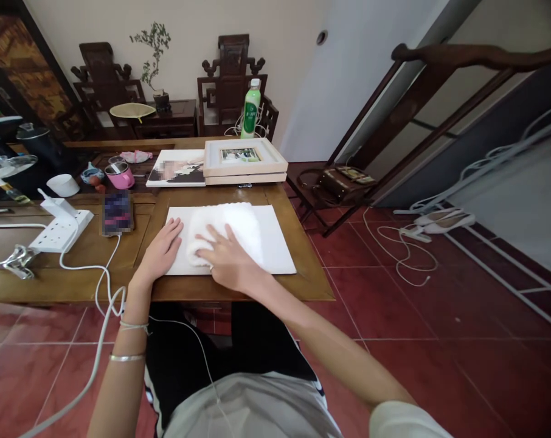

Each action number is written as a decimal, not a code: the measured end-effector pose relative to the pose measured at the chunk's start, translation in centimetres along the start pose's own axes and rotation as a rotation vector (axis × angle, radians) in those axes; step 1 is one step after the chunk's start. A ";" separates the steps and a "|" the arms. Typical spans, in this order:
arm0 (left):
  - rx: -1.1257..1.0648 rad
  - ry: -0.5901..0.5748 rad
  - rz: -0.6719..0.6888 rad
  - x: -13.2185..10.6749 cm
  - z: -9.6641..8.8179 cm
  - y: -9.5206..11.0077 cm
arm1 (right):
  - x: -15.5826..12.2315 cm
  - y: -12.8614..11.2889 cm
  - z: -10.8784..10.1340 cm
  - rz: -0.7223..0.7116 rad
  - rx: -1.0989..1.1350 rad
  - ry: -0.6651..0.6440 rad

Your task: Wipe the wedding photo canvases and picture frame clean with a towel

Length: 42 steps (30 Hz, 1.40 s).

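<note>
A flat white board (pixel 280 246) lies near the front edge of the wooden table. On it is a fluffy white cloth (pixel 246 228), spread over its middle. My right hand (pixel 233 260) presses on the cloth with fingers spread, toward its near left part. At the board's left edge rests my left hand (pixel 162 250), fingers stretched out and holding nothing. The cloth hides what is on the board beneath it.
Behind the board are stacked light wooden frames (pixel 275 164), a photo panel (pixel 173 173) and a green bottle (pixel 250 112). To the left lie a phone (pixel 117 213), a white power strip (pixel 63 231) with cables, and a pink cup (pixel 119 176). A wooden chair (pixel 421 55) stands right.
</note>
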State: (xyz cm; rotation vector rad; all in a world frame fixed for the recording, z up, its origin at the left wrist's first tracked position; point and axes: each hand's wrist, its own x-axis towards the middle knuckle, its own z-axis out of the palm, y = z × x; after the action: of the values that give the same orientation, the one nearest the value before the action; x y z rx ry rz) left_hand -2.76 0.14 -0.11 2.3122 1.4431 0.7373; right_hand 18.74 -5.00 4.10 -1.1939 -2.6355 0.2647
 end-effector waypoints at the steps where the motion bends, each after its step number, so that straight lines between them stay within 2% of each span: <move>1: 0.000 -0.003 0.001 0.0 0.0 0.0 | -0.6 -0.8 0.1 -0.050 0.004 0.000; 5: 0.009 -0.020 0.012 0.1 -0.1 -0.1 | -4.0 -2.0 -0.2 -0.184 0.068 0.004; 9: 0.021 -0.016 0.014 0.1 0.0 -0.1 | -5.4 -0.3 -0.9 -0.205 0.140 0.016; 12: 0.017 -0.011 0.012 0.1 0.1 -0.1 | -3.5 2.1 -1.1 -0.177 0.147 0.024; 16: -0.003 -0.005 0.005 0.0 0.2 -0.1 | 1.7 4.7 -0.7 -0.048 0.069 0.020; 18: -0.009 0.000 0.002 0.0 0.1 -0.2 | 3.8 4.8 -0.4 0.034 -0.002 0.023; 20: -0.015 0.002 0.000 0.0 0.1 -0.2 | 4.6 3.7 -0.1 0.103 -0.083 0.032; 23: -0.020 0.000 0.004 0.0 0.0 -0.3 | 2.7 0.3 0.3 0.116 -0.162 0.025; 27: -0.015 -0.001 0.016 0.0 0.0 -0.4 | -2.5 -3.9 0.7 -0.054 -0.140 0.017; 29: -0.012 -0.002 0.020 0.0 0.0 -0.5 | -4.3 -4.3 0.7 -0.134 -0.093 0.001; 32: -0.012 -0.004 0.027 0.1 0.1 -0.6 | -4.9 -2.5 0.2 -0.197 -0.006 0.019; 35: -0.028 0.001 0.030 0.1 0.2 -0.6 | -2.9 0.6 -0.4 -0.154 0.040 0.022; 38: -0.077 0.021 0.018 0.0 0.2 -0.4 | 0.7 3.1 -0.6 -0.081 0.000 0.005; 40: -0.126 0.076 -0.005 -0.1 0.1 -0.1 | 3.2 3.8 -0.4 -0.020 -0.046 0.019; 42: -0.186 0.174 -0.028 -0.2 0.0 0.3 | 5.1 3.4 0.0 0.044 -0.090 0.042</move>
State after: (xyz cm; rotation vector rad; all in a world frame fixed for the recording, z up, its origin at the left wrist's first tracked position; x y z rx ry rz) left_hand -2.63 -0.21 0.03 2.1277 1.4089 1.0401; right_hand 17.89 1.04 3.98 -1.2727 -2.6120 0.1290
